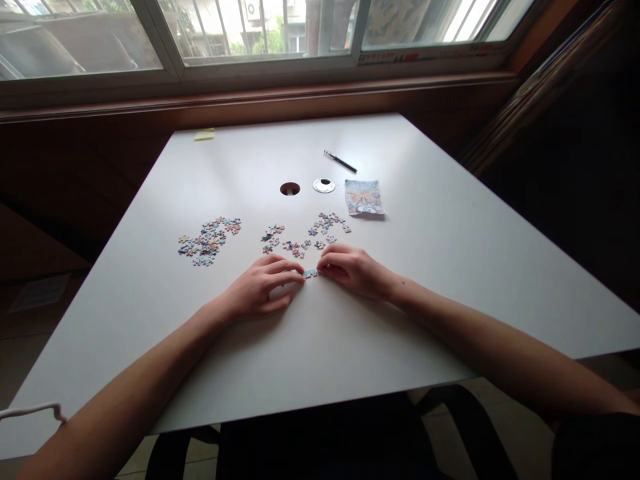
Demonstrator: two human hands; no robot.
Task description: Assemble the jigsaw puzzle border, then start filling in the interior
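Note:
A short light-blue strip of joined jigsaw puzzle pieces (311, 274) lies flat on the white table, between my two hands. My left hand (265, 283) rests at its left end, fingers stretched forward with the fingertips touching it and the thumb held apart. At the right end, my right hand (353, 267) has its fingers bent and drawn together on the strip; its thumb is mostly hidden. Just beyond my hands are loose puzzle pieces (293, 249), with another scattered group (327, 223) behind them. A larger pile of pieces (205, 241) is off to the left.
A colourful puzzle packet (365, 197) lies at the back right, near a black pen (341, 161). A round cable hole (290, 189) sits beside a shiny round cover (324, 185). Yellow sticky notes (205, 135) are at the far edge. A white cable (35, 409) crosses the near left corner.

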